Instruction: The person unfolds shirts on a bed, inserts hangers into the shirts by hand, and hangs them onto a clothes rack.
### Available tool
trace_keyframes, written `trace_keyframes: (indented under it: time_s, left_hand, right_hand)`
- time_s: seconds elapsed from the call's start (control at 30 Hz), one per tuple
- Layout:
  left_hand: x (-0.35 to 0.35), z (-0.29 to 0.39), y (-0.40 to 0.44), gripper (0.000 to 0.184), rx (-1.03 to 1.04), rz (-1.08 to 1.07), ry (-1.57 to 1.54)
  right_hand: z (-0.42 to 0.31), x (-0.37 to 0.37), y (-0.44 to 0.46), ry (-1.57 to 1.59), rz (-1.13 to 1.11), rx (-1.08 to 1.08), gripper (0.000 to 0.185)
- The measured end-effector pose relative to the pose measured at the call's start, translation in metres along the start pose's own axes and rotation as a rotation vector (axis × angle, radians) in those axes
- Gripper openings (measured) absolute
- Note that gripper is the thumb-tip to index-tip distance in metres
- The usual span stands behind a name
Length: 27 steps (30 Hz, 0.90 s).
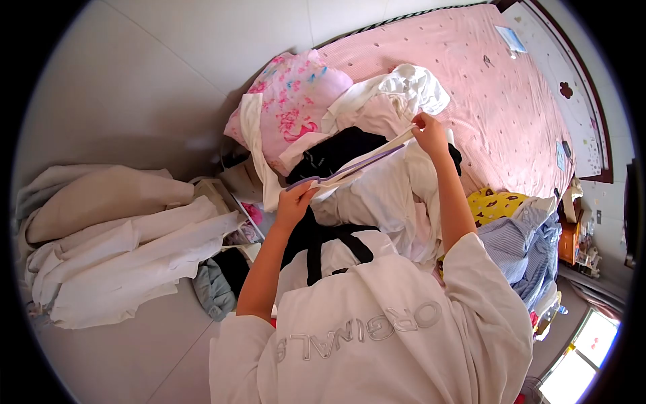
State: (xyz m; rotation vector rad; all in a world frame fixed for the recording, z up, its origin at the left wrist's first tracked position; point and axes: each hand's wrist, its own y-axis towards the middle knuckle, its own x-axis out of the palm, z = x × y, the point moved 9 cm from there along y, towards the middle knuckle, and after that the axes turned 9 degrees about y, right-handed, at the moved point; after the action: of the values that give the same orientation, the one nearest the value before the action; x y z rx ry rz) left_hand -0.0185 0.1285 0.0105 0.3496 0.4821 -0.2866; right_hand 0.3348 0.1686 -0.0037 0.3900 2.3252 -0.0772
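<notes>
A long white garment with a purple hanger along its edge is stretched between my two hands. My left hand is closed on its lower left end, fingers pinched round the cloth and hanger. My right hand pinches the cloth at the upper right end. A white sleeve of the garment hangs out on the left. Behind and under it lie a black garment, a crumpled white garment and a pink floral pillow.
A pink patterned bed sheet stretches behind. White and beige clothes are heaped at the left, with a grey-green cloth near the floor. A yellow cloth and blue striped clothes lie on the right. A window is at lower right.
</notes>
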Motion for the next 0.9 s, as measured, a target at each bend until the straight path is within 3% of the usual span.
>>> trace_keyframes:
  time_s: [0.23,0.63,0.73,0.9]
  left_hand:
    - [-0.004,0.004,0.016,0.013,-0.013,0.08,0.069]
    - [-0.023,-0.017,-0.022,0.013,-0.147,0.034,0.022]
    - [-0.016,-0.013,-0.023,0.013,-0.084,-0.047,0.01]
    - [-0.014,0.012,-0.007,0.014,0.012,0.007,0.042]
  right_hand:
    - [-0.064,-0.008,-0.018,-0.068,0.035,-0.13,0.016]
    - [-0.042,-0.037,-0.029,-0.03,0.125,-0.07,0.016]
    - [-0.06,-0.036,-0.037,-0.042,0.124,-0.139,0.015]
    - [-0.113,-0.018,-0.057,-0.019,0.074,-0.262,0.011]
